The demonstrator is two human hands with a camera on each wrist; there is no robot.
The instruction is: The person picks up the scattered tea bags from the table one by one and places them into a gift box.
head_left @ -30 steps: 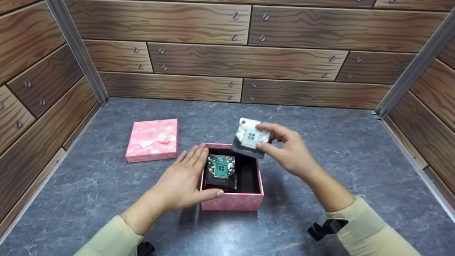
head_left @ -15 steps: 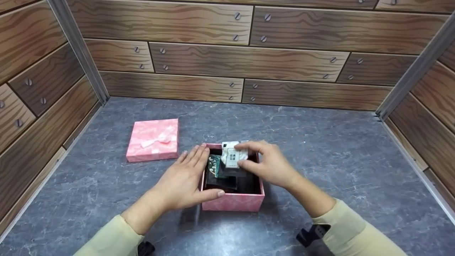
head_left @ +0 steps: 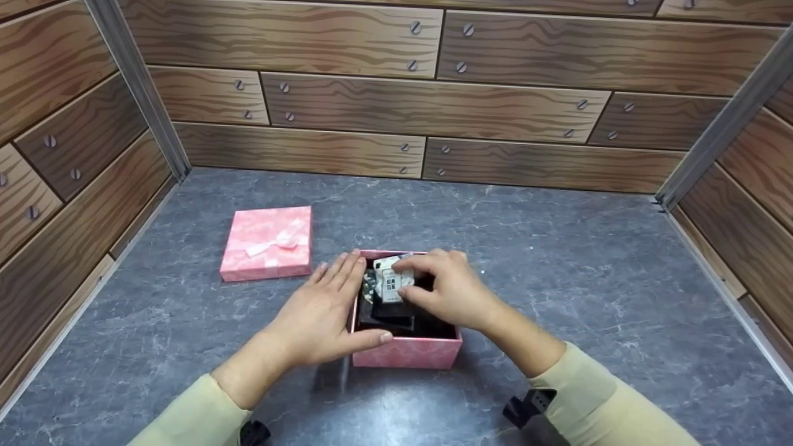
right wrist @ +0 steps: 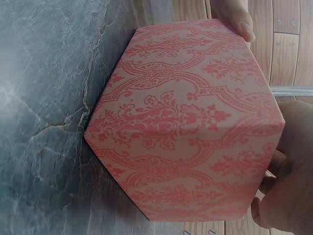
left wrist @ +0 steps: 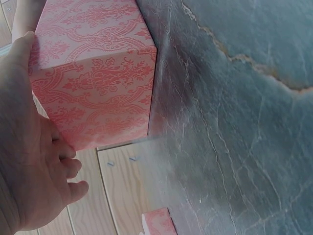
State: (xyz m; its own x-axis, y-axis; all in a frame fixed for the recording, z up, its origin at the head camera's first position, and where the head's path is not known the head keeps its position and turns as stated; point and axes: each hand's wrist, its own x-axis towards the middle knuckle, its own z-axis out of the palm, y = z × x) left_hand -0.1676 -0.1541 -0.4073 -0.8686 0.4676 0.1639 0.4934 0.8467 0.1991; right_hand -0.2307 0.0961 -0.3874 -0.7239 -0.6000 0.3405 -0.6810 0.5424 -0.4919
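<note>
A pink patterned gift box (head_left: 406, 353) stands lidless in front of me, dark inside. My left hand (head_left: 316, 319) lies along its left rim with straight fingers, the thumb over the near left corner. Between thumb and fingers, my right hand (head_left: 455, 288) pinches a small black-and-white packet (head_left: 391, 286) with a printed label, inside the box opening. Beneath that packet, a dark packet with a floral pattern (head_left: 368, 285) is mostly hidden. In the right wrist view, the box's outer walls (right wrist: 171, 112) hide what my right fingers hold.
The pink lid (head_left: 266, 248) with a ribbon bow lies on the table to the back left of the box. Wood-patterned walls (head_left: 347, 102) with metal corner posts close off the back and sides of the dark marbled tabletop (head_left: 557, 260).
My right hand has carried the black-and-white packet left and down from above the box's far right corner into the opening, over the dark floral packet. The left hand has stayed in place.
</note>
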